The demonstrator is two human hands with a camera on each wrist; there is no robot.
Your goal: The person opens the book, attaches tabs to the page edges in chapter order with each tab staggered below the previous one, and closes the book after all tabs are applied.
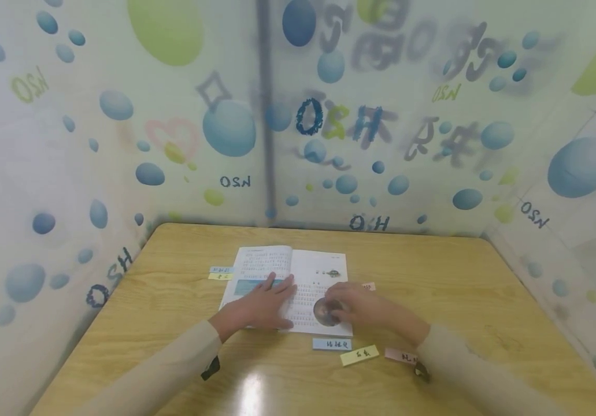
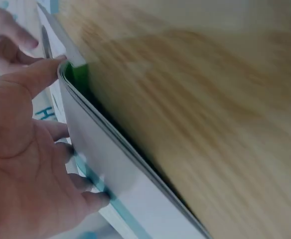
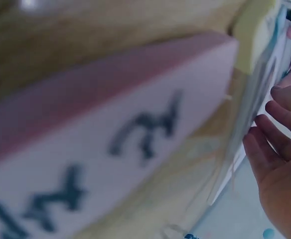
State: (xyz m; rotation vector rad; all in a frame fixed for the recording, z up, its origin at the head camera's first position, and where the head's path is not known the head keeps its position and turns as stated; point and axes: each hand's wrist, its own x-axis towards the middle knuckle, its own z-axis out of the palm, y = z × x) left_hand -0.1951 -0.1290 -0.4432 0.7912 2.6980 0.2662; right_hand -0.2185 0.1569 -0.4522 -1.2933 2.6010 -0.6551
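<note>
An open book (image 1: 305, 263) lies on the wooden table. My left hand (image 1: 265, 303) rests with spread fingers on its left page, the thumb reaching over the centre fold. In the left wrist view that hand (image 2: 26, 149) presses the curved pages down. Over the lower part of the right page is my right hand (image 1: 357, 305), its fingertips at a round grey-brown patch (image 1: 322, 312) that looks flat on the page. The right wrist view shows the right hand's (image 3: 280, 149) fingers loosely bent against the page, with nothing seen between them.
Near the book's front edge lie a blue paper strip (image 1: 332, 344), a yellow strip (image 1: 359, 355) and a pink strip (image 1: 400, 356), each with handwriting. More strips (image 1: 221, 273) lie at the book's left edge. A patterned curtain-like wall (image 1: 412, 162) surrounds the table (image 1: 433, 271).
</note>
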